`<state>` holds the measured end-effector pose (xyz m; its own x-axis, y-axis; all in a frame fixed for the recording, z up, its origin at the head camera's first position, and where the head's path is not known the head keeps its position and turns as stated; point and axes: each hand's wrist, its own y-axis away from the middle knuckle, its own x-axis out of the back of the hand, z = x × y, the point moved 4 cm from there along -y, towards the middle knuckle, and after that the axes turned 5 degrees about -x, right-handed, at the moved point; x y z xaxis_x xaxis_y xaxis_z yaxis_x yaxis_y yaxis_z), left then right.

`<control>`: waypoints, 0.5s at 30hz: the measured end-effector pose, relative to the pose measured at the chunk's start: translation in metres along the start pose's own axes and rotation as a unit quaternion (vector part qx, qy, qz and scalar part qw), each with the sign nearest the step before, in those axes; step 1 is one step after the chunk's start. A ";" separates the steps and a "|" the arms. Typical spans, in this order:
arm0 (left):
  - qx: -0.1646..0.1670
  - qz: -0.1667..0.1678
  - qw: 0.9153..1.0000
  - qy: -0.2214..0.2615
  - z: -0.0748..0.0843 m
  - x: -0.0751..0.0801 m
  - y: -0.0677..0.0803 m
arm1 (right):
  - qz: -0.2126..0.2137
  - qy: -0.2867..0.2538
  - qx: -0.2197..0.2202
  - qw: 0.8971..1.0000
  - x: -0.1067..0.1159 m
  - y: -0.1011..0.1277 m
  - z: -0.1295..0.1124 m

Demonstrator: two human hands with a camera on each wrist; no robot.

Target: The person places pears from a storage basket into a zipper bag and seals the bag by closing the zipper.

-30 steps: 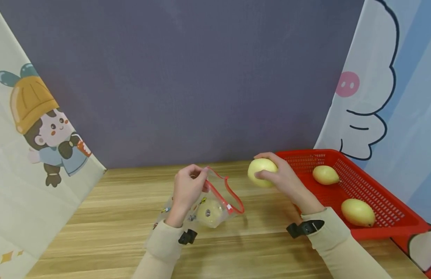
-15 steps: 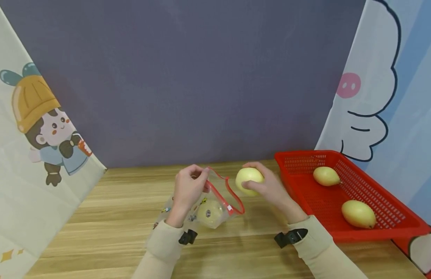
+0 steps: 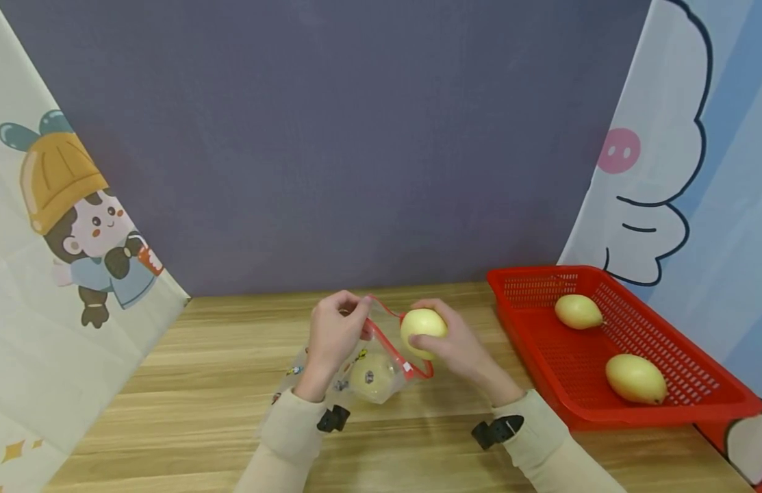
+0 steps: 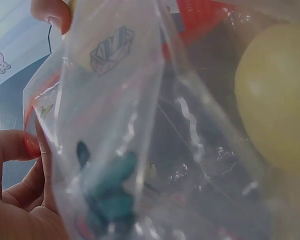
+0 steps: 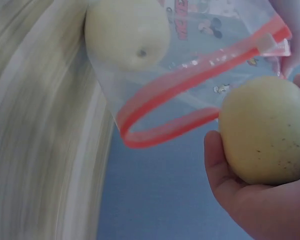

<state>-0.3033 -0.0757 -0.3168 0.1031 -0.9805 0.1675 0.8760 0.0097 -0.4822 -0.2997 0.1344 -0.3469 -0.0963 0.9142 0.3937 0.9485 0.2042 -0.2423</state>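
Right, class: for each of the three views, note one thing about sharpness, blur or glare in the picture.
Head view: evenly lit and sharp; the basket and its pears are crisp. Left wrist view: the bag fills the frame, shiny with glare, and the pear behind it looks soft. Right wrist view: the table is streaked with blur, while the pear in the right hand stays fairly clear.

I can read no words or numbers anywhere. The clear bag (image 5: pixel 200 45) carries only small cartoon prints.
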 end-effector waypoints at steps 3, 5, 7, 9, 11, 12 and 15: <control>0.006 -0.001 1.000 0.000 0.000 -0.001 0.000 | -0.004 0.004 -0.001 1.000 -0.005 0.001 0.000; 0.010 -0.002 1.000 0.001 0.000 -0.002 0.000 | -0.009 0.002 0.002 1.000 -0.007 0.001 0.000; 0.013 -0.002 1.000 0.003 0.000 -0.002 0.000 | -0.014 -0.003 0.002 1.000 -0.010 0.001 0.000; 0.014 -0.003 1.000 0.004 0.000 -0.002 0.000 | -0.017 -0.003 0.003 1.000 -0.012 0.002 -0.001; 0.013 -0.004 1.000 0.003 -0.001 -0.002 -0.001 | -0.018 0.003 0.000 1.000 -0.014 0.002 -0.002; 0.012 -0.005 1.000 0.003 -0.001 -0.002 -0.001 | -0.018 0.006 -0.002 1.000 -0.015 0.002 -0.002; 0.010 -0.007 1.000 0.001 -0.001 -0.002 -0.001 | -0.015 0.017 -0.007 1.000 -0.017 0.001 -0.002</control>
<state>-0.3046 -0.0735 -0.3178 0.0898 -0.9808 0.1729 0.8869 -0.0002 -0.4620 -0.2962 0.1181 -0.3525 -0.1142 0.8952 0.4308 0.9494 0.2260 -0.2181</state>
